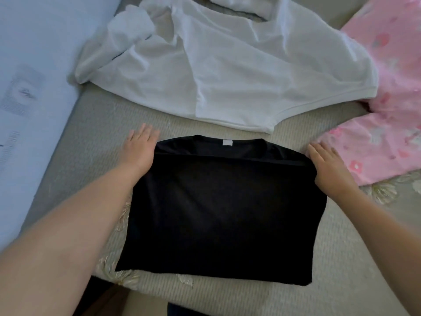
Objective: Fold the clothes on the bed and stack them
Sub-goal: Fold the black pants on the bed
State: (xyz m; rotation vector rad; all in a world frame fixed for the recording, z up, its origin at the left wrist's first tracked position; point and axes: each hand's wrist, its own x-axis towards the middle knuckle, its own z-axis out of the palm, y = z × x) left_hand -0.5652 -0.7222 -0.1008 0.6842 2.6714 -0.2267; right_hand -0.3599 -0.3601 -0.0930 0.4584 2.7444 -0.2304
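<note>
From the head camera, a black cotton T-shirt [218, 208] lies folded into a rough rectangle on the beige ribbed bedspread [100, 124], close to the bed's near edge, its collar and small white neck label [227, 142] turned toward the far side. The left hand [139, 149] lies flat with fingers spread at the shirt's far left corner, palm down on the bedspread and touching the fabric edge, gripping nothing. The right hand [328, 165] rests likewise flat and open at the far right corner, its heel against the fold, fingers pointing away. Beyond the black shirt, apart from it, a crumpled white T-shirt [218, 65] sprawls unfolded across the middle of the bed. At the right edge lies a pink flower-printed cloth [387, 92], near the right hand. Along the left edge runs a pale blue-white printed sheet [29, 76].
</note>
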